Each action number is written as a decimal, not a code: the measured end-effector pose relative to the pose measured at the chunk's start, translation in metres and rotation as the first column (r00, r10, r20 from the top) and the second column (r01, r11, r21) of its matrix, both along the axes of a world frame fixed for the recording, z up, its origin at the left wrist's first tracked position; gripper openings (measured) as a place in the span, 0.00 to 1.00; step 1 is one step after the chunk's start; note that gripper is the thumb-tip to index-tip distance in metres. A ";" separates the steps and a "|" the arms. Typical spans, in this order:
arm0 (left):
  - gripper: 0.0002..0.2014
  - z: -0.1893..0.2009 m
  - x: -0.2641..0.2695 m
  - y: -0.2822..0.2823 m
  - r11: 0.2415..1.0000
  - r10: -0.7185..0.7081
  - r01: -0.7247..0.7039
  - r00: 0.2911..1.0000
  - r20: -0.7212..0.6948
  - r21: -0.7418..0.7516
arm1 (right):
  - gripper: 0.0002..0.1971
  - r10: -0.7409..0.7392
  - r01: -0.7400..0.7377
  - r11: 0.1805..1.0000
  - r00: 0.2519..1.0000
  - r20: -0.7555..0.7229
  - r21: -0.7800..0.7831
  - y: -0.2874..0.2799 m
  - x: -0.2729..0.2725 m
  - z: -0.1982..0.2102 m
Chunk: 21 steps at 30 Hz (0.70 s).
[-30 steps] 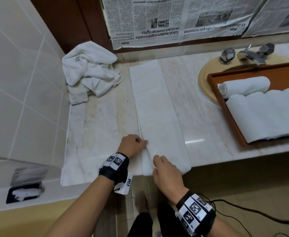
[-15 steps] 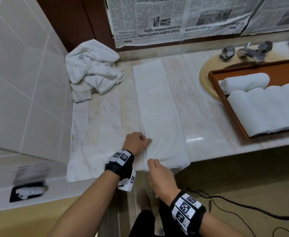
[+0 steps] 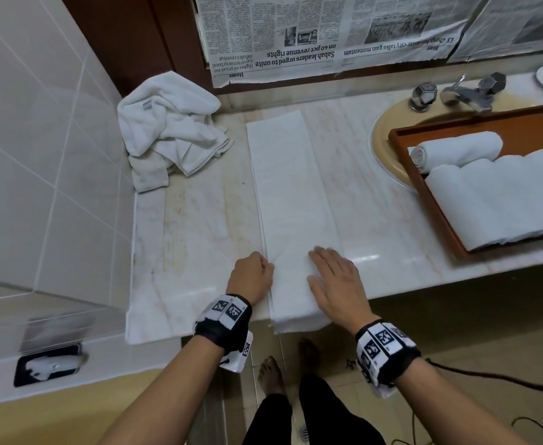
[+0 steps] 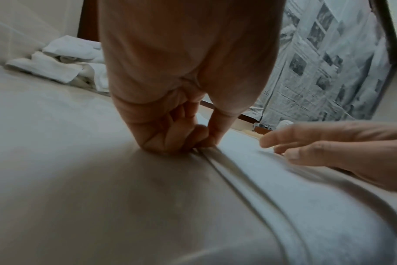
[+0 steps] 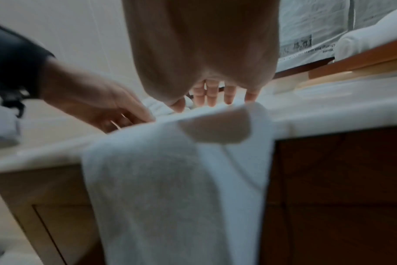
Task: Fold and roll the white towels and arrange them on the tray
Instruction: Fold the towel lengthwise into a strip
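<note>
Head view: the folded towel [image 3: 291, 213] is laid as a long narrow strip on the marble counter [image 3: 199, 239], its long axis running from the near edge, where the end overhangs, straight away toward the far wall. Both hands are at the near end. The left hand [image 3: 251, 273] is curled at the strip's left edge; the right hand [image 3: 331, 277] is laid flat, fingers straight, on the strip's right half. A roll would therefore be judged to start at the near end and travel away along that axis, with both hands about equally near. The tray [image 3: 437, 200] is placed to the right over the sink, holding rolled towels [image 3: 456, 149]; a crumpled towel pile [image 3: 170, 136] is seen far left. Left wrist view: the left hand [image 4: 181, 136] is seen with thumb and fingertips pinching the layered left edge of the folded towel [image 4: 295, 188]; the right hand [image 4: 329, 147] is extended flat over the cloth from the right. Right wrist view (blurred): the straight fingers [image 5: 212, 93] of the right hand are pressed on the towel's top, the near end of the folded towel [image 5: 170, 188] is hung over the counter edge, and the left hand [image 5: 97, 104] is at its left edge.
</note>
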<state>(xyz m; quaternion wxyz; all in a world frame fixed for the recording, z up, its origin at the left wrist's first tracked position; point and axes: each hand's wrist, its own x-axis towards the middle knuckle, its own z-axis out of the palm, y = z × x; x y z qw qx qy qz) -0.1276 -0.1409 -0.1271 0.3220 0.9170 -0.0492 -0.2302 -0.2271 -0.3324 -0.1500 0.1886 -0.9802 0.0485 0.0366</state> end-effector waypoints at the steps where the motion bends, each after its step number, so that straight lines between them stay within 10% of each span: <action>1: 0.11 -0.001 -0.002 -0.001 0.999 -0.011 0.010 1.000 0.027 0.047 | 0.31 0.020 -0.022 0.999 0.999 -0.043 -0.033 -0.005 -0.001 -0.007; 6: 0.09 -0.007 -0.018 -0.008 0.967 -0.045 -0.008 0.979 0.199 0.256 | 0.33 -0.009 0.008 1.000 0.999 -0.046 -0.030 -0.012 -0.004 -0.010; 10: 0.17 -0.013 -0.027 -0.010 0.989 -0.060 0.006 0.929 0.366 0.147 | 0.28 -0.123 0.122 0.992 0.986 0.112 0.019 -0.003 0.005 -0.006; 21: 0.28 -0.035 -0.039 -0.011 0.925 -0.218 0.133 0.954 0.207 0.357 | 0.32 -0.027 0.015 0.992 0.995 -0.101 -0.122 -0.018 0.025 -0.018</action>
